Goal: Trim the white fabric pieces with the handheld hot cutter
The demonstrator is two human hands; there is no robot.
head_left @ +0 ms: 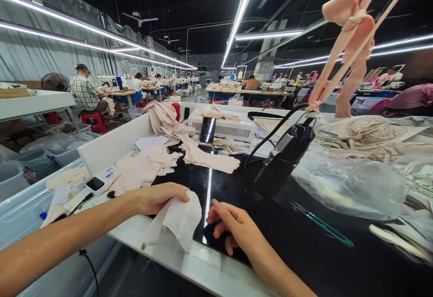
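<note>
So I've got the left hand (158, 198) pinching a piece of white cloth (184, 216) between thumb and fingers, down to the left of the black hanging tool (286, 155) and nearer to me. Right hand's (237, 225) just beside the cloth, fingers loosely curled and a bit spread, nothing in them that I can see. Teal tweezers (326, 227) lie right of that tool, nearer me; beige strips (213, 159) sit off to its left.
</note>
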